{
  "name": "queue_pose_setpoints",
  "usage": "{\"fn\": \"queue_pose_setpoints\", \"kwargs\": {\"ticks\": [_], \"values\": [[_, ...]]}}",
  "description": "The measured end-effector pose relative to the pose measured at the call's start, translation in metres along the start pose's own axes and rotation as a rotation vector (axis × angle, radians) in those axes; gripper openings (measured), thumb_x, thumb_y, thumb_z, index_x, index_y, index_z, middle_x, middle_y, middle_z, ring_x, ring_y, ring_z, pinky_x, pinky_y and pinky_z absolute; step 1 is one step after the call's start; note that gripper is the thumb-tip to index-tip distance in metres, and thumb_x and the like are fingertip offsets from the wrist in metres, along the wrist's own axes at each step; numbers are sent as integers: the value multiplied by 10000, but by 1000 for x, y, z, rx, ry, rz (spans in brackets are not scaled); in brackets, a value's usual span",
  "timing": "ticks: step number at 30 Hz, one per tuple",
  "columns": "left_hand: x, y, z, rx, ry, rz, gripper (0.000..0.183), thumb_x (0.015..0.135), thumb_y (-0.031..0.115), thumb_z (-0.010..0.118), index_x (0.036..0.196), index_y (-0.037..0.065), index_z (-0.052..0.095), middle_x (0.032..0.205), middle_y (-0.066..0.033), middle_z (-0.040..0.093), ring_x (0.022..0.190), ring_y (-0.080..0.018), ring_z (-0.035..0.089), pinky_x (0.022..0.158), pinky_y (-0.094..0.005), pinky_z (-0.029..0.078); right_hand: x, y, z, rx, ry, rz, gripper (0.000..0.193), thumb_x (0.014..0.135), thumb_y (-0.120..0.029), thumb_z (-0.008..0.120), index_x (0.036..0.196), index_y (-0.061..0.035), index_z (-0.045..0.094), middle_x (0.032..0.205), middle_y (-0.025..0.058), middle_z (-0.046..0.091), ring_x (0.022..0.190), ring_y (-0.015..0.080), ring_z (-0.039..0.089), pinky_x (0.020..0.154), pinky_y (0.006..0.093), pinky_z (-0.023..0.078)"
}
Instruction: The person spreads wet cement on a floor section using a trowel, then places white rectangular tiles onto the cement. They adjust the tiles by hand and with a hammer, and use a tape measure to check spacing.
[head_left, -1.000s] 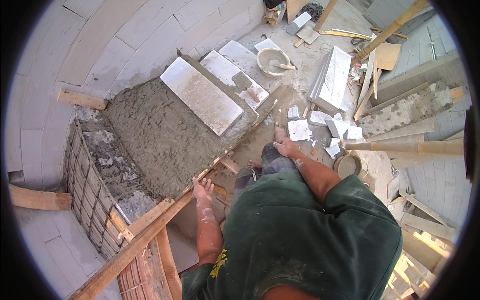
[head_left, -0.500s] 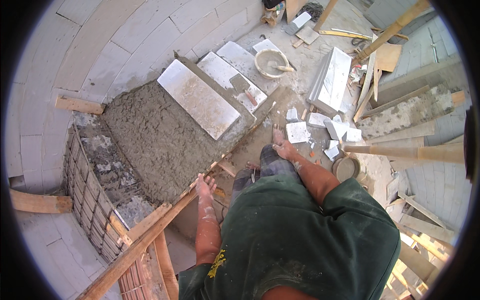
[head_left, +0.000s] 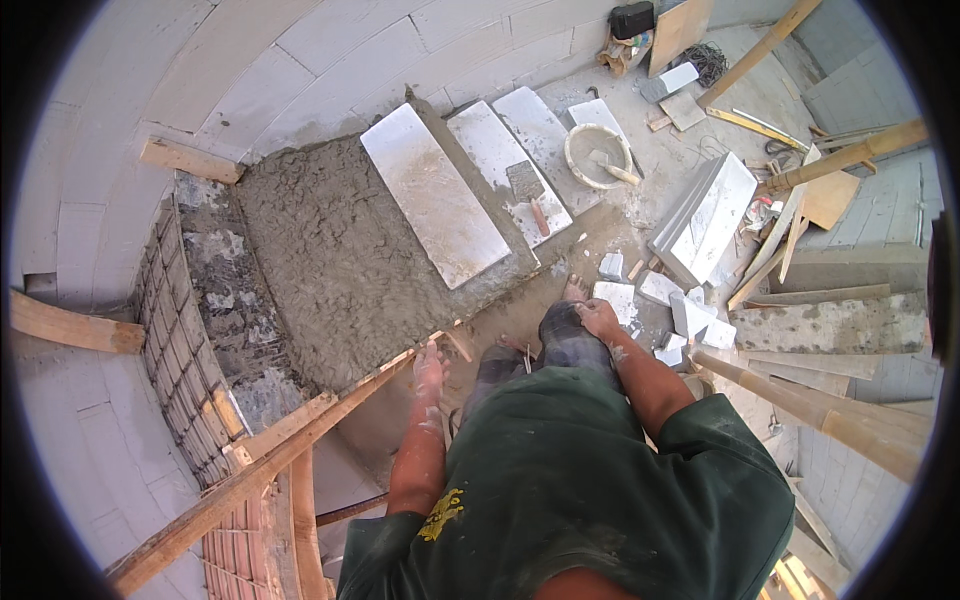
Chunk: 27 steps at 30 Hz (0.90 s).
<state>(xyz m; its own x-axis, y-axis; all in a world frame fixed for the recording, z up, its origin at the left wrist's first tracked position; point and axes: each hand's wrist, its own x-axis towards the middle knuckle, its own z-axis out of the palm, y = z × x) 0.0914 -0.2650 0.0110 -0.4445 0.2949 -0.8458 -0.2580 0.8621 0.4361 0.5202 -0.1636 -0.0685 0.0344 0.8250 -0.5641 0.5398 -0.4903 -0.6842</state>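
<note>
My left hand [head_left: 431, 370] is beside the wooden edge board [head_left: 365, 388] of a wet mortar bed [head_left: 320, 250]; its fingers are stretched out and nothing shows in it. My right hand [head_left: 600, 320] lies on my bent knee in plaid trousers [head_left: 563, 330], fingers curled over it. On the far right part of the bed lies a long white block [head_left: 435, 195]. Beyond it, a trowel [head_left: 524, 182] with a wooden handle rests on another white block [head_left: 492, 140].
A mortar bowl [head_left: 598, 155] with a tool in it stands farther right. Stacked white panels [head_left: 704, 218] and broken block pieces [head_left: 690, 313] lie to the right. A bamboo pole [head_left: 800, 400] slants at right. Rebar mesh [head_left: 180, 350] lines the left side.
The view has swung, so the surroundings sit farther right. My left hand has turned, its fingers less spread than before. The right hand stays on the knee.
</note>
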Motion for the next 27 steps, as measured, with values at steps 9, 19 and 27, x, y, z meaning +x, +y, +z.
{"fn": "queue_pose_setpoints", "kwargs": {"ticks": [9, 19, 27], "values": [[2, 23, 90, -99, -8, 6, 607, 1032, 563, 632, 1456, 132, 581, 1248, -44, 668, 993, -196, 685, 815, -402, 553, 73, 1, -87, 14, -141, 240, 409, 971, -341, 761, 1093, 46, 715, 786, 131, 732, 627, 212, 695, 584, 369, 557], [44, -51, 141, 159, 113, 166, 721, 982, 526, 715, 1435, -19, 581, 1220, -96, 699, 927, -200, 707, 737, -335, 566, 184, 18, -151, -133, -187, 79, 384, 952, -316, 791, 1060, 49, 740, 833, 150, 758, 711, 225, 721, 644, 367, 562], [46, -17, 80, 414, 73, 256, 766, 967, 525, 724, 1432, -68, 589, 1269, -194, 715, 1061, -270, 718, 924, -377, 565, 135, -107, -104, 48, -181, 158, 304, 1000, -295, 760, 1078, -9, 692, 780, 52, 681, 599, 149, 644, 498, 305, 499]]}}
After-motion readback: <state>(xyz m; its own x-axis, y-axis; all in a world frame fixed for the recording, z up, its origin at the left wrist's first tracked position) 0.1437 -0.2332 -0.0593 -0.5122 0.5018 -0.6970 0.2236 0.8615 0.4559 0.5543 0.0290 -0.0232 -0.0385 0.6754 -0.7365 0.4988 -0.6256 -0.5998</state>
